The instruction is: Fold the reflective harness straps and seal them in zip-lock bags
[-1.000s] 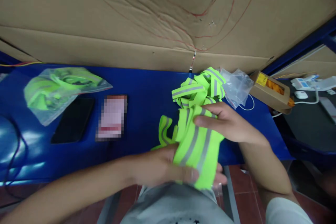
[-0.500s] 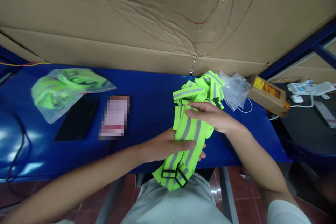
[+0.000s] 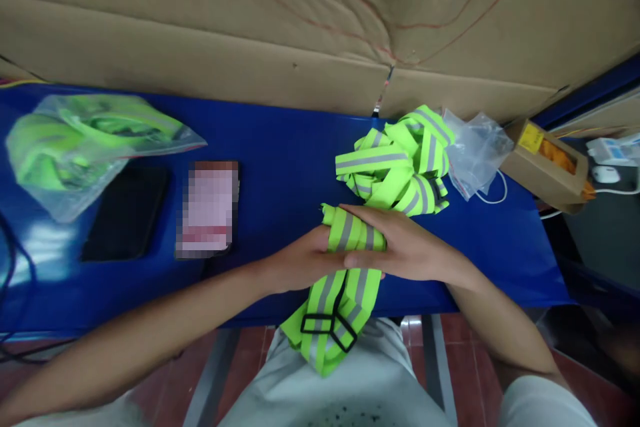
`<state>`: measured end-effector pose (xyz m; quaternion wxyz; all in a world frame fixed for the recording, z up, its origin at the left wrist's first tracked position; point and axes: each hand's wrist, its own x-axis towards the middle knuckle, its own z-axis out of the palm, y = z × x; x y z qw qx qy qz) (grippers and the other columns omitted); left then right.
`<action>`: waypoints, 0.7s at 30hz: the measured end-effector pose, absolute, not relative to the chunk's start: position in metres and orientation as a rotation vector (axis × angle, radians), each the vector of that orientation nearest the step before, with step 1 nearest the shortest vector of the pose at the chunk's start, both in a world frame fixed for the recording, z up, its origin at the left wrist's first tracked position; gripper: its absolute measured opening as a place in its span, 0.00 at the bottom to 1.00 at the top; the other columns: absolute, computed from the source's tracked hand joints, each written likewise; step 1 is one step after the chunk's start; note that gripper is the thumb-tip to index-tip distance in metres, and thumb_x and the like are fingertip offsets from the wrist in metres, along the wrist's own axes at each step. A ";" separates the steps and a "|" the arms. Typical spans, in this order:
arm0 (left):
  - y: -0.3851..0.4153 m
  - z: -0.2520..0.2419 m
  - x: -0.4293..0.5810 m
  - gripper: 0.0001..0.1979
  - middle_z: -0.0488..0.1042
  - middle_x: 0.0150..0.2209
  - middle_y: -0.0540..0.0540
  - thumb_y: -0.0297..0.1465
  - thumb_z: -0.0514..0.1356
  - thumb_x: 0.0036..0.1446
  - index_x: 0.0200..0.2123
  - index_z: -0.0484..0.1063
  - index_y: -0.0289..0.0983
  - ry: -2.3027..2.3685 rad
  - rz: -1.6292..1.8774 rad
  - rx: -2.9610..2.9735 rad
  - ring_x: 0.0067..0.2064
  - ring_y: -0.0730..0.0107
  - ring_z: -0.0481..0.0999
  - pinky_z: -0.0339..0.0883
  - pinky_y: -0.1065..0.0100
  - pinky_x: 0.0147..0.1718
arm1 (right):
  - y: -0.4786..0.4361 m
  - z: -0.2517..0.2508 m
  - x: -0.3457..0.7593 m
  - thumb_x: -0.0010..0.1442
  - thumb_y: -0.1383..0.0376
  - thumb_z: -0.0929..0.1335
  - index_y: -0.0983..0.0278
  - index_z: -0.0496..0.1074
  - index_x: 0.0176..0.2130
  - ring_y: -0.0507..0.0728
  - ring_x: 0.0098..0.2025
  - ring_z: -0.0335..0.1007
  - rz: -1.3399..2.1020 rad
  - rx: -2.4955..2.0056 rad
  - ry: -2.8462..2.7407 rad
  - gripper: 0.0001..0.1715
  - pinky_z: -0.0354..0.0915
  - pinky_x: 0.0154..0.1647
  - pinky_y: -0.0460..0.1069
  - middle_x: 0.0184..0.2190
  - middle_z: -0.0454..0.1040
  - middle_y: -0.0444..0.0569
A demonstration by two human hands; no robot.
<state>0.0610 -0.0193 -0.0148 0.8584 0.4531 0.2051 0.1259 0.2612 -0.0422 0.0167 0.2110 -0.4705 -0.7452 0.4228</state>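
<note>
A folded neon-green reflective strap [image 3: 365,288] with grey stripes is between my two hands, near the front edge of the table. My left hand [image 3: 303,259] is closed around it from the left, thumb on top. From the right, my right hand [image 3: 407,245] presses on the folded upper part, and its thumb meets the left one. The lower loop hangs over the table edge with black slider buckles [image 3: 319,324] on it. Just beyond my hands lies a loose heap of similar reflective straps [image 3: 395,163]. My fingers under the strap are mostly hidden.
On the blue table [image 3: 280,180], a clear bag of green straps [image 3: 95,140], a dark flat slab [image 3: 125,217] and a phone [image 3: 207,210] lie left. An empty plastic bag [image 3: 477,147] and a cardboard box [image 3: 545,167] stand right. Cardboard [image 3: 225,53] lines the back.
My right hand has moved down onto the held strap, and its upper end is now folded over, apart from the heap. The view has shifted slightly.
</note>
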 end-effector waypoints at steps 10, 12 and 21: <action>-0.014 -0.018 0.051 0.19 0.83 0.45 0.37 0.25 0.70 0.53 0.50 0.78 0.34 0.319 0.130 0.520 0.45 0.55 0.84 0.77 0.59 0.48 | -0.045 0.006 0.249 0.66 0.53 0.69 0.62 0.76 0.50 0.52 0.30 0.72 1.596 -1.286 -1.633 0.19 0.67 0.29 0.45 0.32 0.77 0.43; -0.013 -0.019 0.050 0.18 0.83 0.45 0.36 0.27 0.69 0.56 0.50 0.77 0.34 0.315 0.127 0.516 0.46 0.54 0.84 0.77 0.58 0.48 | -0.046 0.006 0.248 0.65 0.54 0.70 0.62 0.76 0.51 0.53 0.32 0.74 1.512 -1.311 -1.652 0.20 0.68 0.31 0.46 0.35 0.79 0.44; -0.016 -0.018 0.057 0.13 0.83 0.44 0.40 0.27 0.70 0.55 0.45 0.79 0.33 0.477 0.238 0.797 0.46 0.61 0.83 0.75 0.65 0.48 | -0.043 -0.002 0.248 0.62 0.53 0.73 0.60 0.75 0.54 0.59 0.45 0.78 1.316 -1.309 -1.724 0.25 0.73 0.43 0.51 0.48 0.79 0.48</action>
